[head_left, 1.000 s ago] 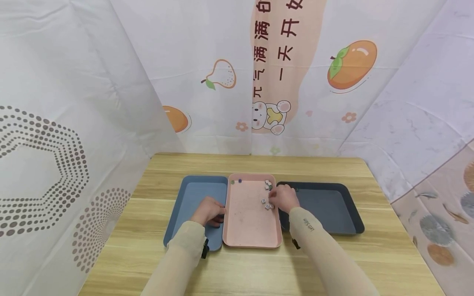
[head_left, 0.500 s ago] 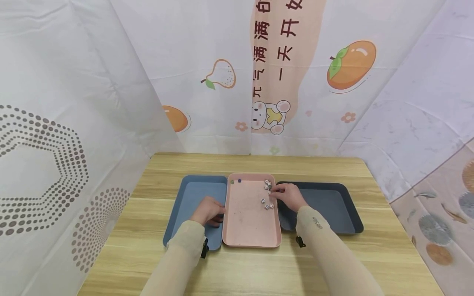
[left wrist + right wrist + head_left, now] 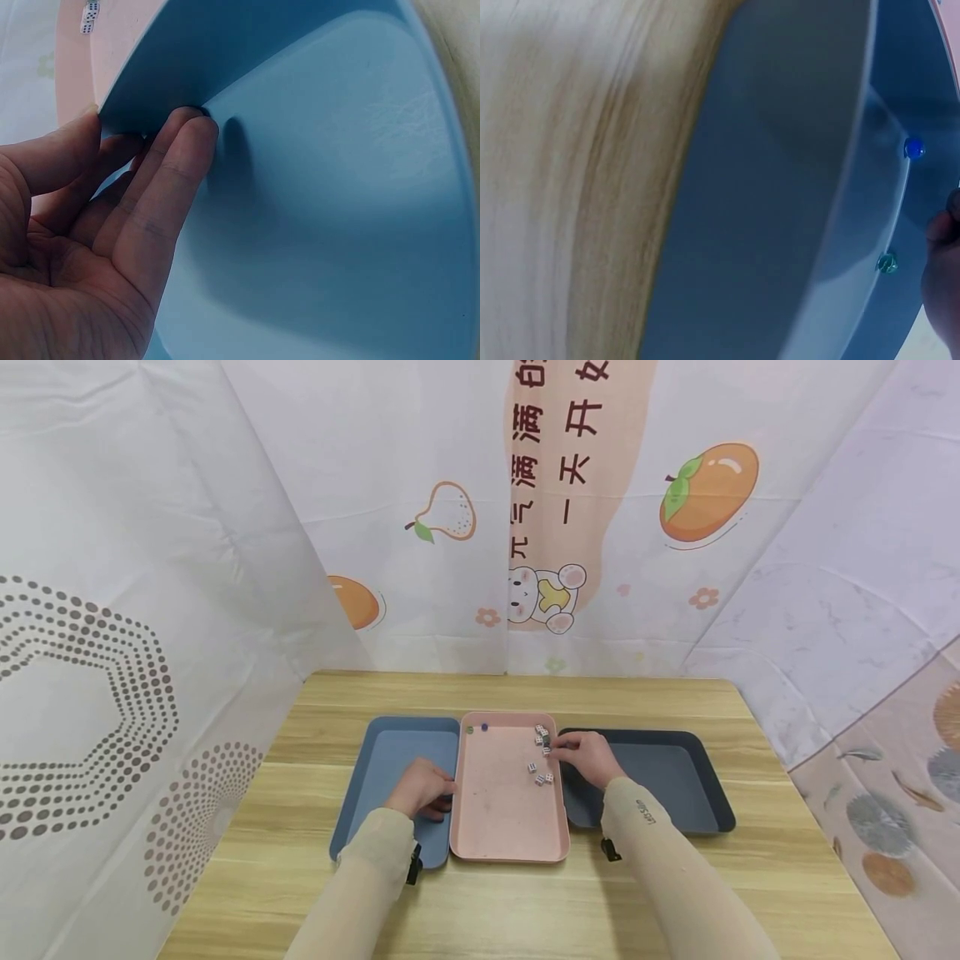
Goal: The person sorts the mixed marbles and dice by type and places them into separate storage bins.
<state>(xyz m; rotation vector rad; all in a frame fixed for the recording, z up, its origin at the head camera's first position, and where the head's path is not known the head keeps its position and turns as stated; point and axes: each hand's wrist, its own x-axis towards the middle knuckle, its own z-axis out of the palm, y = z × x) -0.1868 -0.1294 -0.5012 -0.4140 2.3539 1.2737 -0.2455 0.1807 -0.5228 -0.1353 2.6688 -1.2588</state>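
Note:
My left hand (image 3: 423,789) grips the near right wall of the blue tray (image 3: 411,722). In the left wrist view its thumb lies over the rim and the fingers curl against the inner side. My right hand (image 3: 588,757) reaches over the shared edge of the dark tray and the pink tray (image 3: 510,827). Thumb and fingertips pinch a white die (image 3: 546,751) near the pink tray's right wall. Several other dice (image 3: 540,779) lie around it. A dark green marble (image 3: 546,740) sits just beyond the pinched die. The right wrist view cuts off most of that hand.
The dark tray (image 3: 656,789) stands right of the pink one; a blue marble (image 3: 914,148) and a green marble (image 3: 887,262) lie along its inner edge. In the pink tray's far left corner are a green marble (image 3: 470,729) and a blue one (image 3: 484,727). Trays sit on a wooden table (image 3: 510,910).
My right hand has shifted slightly right and up, and a die now shows at its fingertips, near the dark green marble. The left hand has stayed on the blue tray's wall.

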